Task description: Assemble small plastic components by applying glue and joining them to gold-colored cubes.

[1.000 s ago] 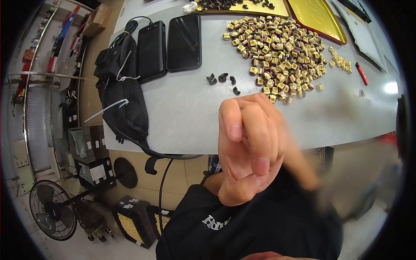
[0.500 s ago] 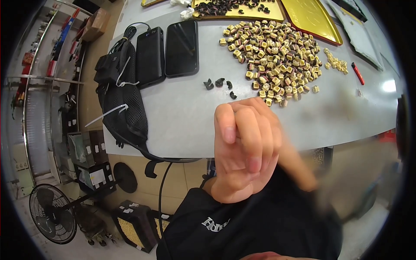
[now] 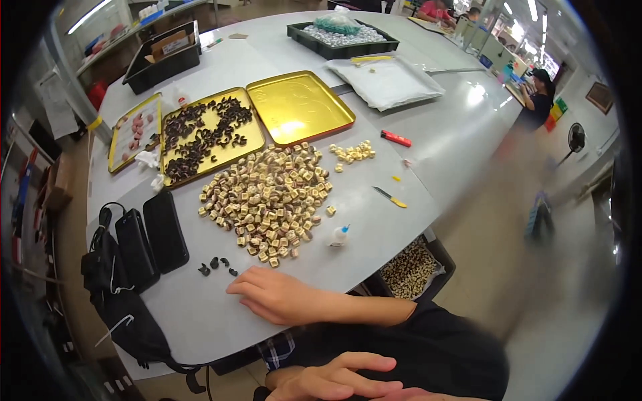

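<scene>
My right hand (image 3: 277, 295) rests on the front of the grey table (image 3: 374, 264), its fingers loosely bent against the surface. Nothing shows in it, though the fingertips' undersides are hidden. Just beyond its fingers lie several small black curved pieces (image 3: 215, 262). Below, off the table, my left hand (image 3: 334, 379) hovers by my black clothing with fingers spread and nothing in them. A large heap of small cream-and-brown blocks (image 3: 267, 197) covers the table's middle, past my right hand. Close to the heap stands a small white bottle with a blue tip (image 3: 340, 235).
Behind the heap are a gold tray of dark curved pieces (image 3: 259, 139), a bare gold tray (image 3: 294, 100) and small cream pieces (image 3: 351, 152). A yellow-handled knife (image 3: 391, 197) and red cutter (image 3: 396, 138) lie right; phone (image 3: 166, 230) and black pouch (image 3: 134, 321) left. A bin (image 3: 445, 264) sits beneath the edge.
The view has swung up and to the right, taking in more table and room. My left hand, raised with curled fingers before, is now lower and spread. My right hand now shows on the table.
</scene>
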{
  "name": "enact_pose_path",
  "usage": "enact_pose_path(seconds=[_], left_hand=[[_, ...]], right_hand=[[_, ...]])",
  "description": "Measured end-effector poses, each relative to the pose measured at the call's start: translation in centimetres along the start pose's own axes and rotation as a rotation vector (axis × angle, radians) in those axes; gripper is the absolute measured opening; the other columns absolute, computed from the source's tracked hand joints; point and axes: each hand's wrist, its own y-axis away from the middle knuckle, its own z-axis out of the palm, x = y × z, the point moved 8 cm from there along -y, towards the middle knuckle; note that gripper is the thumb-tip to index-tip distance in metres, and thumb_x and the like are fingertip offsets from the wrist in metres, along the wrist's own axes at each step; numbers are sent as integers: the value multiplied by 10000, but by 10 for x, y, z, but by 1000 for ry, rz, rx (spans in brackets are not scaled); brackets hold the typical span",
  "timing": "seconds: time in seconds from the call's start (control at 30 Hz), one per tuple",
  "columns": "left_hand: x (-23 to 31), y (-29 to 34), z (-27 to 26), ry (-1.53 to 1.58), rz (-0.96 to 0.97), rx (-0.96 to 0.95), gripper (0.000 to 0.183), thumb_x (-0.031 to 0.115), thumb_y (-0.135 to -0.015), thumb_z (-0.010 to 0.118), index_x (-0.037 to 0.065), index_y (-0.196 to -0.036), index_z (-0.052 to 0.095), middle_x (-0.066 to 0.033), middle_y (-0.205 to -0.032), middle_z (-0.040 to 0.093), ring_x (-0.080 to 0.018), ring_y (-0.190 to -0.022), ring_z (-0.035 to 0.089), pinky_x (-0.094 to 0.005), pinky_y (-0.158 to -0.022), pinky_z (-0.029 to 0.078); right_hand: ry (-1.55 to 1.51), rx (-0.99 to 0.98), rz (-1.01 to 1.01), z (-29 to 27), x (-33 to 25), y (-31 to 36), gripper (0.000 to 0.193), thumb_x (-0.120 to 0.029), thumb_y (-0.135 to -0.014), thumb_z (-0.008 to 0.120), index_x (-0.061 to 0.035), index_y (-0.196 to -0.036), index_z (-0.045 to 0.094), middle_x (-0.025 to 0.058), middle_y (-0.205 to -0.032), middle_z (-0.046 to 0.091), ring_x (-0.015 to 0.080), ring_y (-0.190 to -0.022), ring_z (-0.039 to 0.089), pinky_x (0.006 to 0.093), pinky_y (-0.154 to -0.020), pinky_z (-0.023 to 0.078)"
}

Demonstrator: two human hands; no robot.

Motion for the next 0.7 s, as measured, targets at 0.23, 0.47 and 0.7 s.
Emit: enact_pose_path(seconds=[0.23, 0.47, 0.7], left_hand=[[-7, 7, -6, -90, -9, 6, 721, 515, -966, 497, 5, -1472, 440, -399, -1305, 548, -529, -1332, 360, -595, -1108, 274], [2, -10, 4, -166, 125, 34, 637, 498, -977, 488, 11, -1388, 496, -370, -1239, 588, -477, -1239, 441, -568, -1054, 314], [2, -15, -5, -142, 310, -58, 594, 477, -983, 496, 9, -1348, 499, -356, -1214, 591, -452, -1207, 464, -555, -1034, 331]], right_hand=[[0, -6, -12, -6, 3, -1, 315, -13, -881, 652, -13, -1184, 565, 139, -1058, 596, 328, -964, 589, 397, -837, 500], [-2, 3, -16, -4, 2, 2, 319, -15, -887, 647, -12, -1193, 556, 140, -1067, 591, 325, -967, 582, 399, -832, 496], [-2, -15, -5, 0, 2, 2, 319, -10, -885, 646, -12, -1190, 554, 138, -1071, 591, 324, -971, 583, 398, -834, 496]])
